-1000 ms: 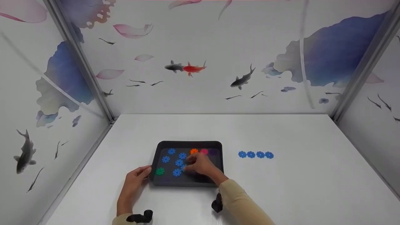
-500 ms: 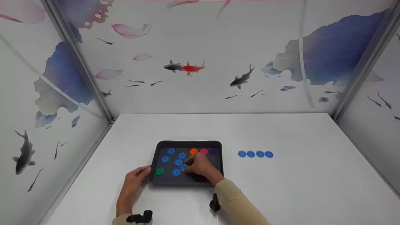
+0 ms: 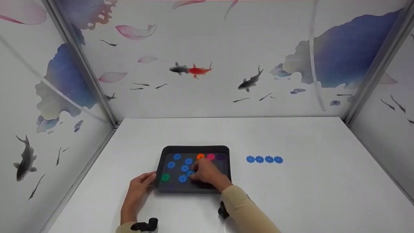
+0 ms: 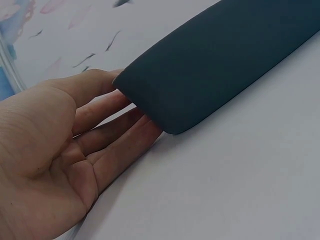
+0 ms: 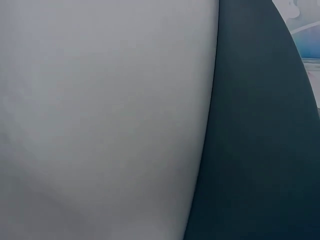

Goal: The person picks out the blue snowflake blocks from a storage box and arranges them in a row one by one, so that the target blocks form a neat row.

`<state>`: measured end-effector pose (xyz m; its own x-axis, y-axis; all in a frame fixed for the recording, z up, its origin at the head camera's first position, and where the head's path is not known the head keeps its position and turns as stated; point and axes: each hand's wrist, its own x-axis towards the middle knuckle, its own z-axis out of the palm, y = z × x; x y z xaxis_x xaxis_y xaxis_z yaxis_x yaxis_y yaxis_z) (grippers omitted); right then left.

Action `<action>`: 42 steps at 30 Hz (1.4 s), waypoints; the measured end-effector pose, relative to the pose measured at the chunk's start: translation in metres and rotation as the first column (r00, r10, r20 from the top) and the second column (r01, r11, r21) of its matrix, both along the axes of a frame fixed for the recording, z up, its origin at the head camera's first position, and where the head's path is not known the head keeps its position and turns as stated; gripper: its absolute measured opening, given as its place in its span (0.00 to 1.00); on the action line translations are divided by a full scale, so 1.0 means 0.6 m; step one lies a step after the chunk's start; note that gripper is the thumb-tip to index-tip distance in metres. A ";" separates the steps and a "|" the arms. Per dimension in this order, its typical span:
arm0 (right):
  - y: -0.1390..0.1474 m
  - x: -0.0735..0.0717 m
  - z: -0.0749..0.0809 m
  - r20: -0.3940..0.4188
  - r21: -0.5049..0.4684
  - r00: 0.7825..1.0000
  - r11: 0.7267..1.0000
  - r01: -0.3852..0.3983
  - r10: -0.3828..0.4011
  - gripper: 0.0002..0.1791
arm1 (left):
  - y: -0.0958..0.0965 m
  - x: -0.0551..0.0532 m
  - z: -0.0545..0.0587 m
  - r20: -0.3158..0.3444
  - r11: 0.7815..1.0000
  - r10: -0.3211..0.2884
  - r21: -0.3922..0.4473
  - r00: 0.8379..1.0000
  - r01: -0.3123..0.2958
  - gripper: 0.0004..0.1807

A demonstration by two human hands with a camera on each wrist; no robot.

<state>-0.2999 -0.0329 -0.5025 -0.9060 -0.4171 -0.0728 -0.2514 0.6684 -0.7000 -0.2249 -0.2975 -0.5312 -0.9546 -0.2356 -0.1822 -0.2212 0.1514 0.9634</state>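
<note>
A dark shallow tray (image 3: 192, 190) sits on the white table, with several blue snowflake-shaped discs (image 3: 182, 178) inside. My left hand (image 3: 139, 187) touches its left side; in the left wrist view the thumb is at the tray's rim and the extended fingers lie against the outer wall. My right hand (image 3: 207, 171) reaches into the tray from the right. Its thumb and curled index finger are right at a partly covered blue disc (image 3: 190, 173); I cannot tell whether they pinch it. The right wrist view shows the tray's outer wall (image 5: 260, 125), not the hand.
A green disc (image 3: 165, 177) lies at the tray's left, with orange (image 3: 200, 156), pink (image 3: 211, 156) and dark purple (image 3: 221, 157) ones along its far side. On the table to the right, several blue discs (image 3: 259, 159) form a row. Printed panels (image 3: 213, 106) enclose the table.
My right thumb and finger have shifted very slightly rightward over the tray since half a second ago. The discs, the tray and my left hand show no clear movement.
</note>
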 end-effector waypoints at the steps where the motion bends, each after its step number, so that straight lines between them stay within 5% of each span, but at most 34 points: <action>1: 0.000 0.000 0.000 -0.012 0.010 1.000 1.000 -0.004 0.004 0.18 | 0.000 0.001 0.000 -0.005 1.000 0.000 -0.001 1.000 0.000 0.26; 22: 0.004 -0.001 0.001 -0.117 0.133 0.988 0.988 -0.083 0.099 0.13 | 0.001 0.001 -0.002 -0.016 1.000 -0.007 0.012 1.000 0.008 0.26; 29: 0.022 -0.008 0.007 -0.234 0.218 0.961 0.971 -0.094 0.145 0.17 | 0.001 0.001 -0.002 -0.017 1.000 0.001 -0.013 1.000 -0.002 0.24; 37: 0.067 -0.023 0.034 -0.312 0.208 0.945 0.977 -0.033 0.099 0.19 | 0.001 0.002 -0.001 -0.013 0.999 0.001 0.044 1.000 0.000 0.24; 42: 0.111 -0.041 0.048 -0.331 0.190 0.942 0.982 0.019 0.046 0.20 | 0.000 0.002 -0.001 0.006 1.000 -0.003 -0.007 1.000 0.003 0.24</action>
<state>-0.3243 0.0334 -0.4738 -0.8861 -0.4373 0.1538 -0.4580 0.7743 -0.4367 -0.2238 -0.2973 -0.5317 -0.9544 -0.2337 -0.1859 -0.2261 0.1588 0.9611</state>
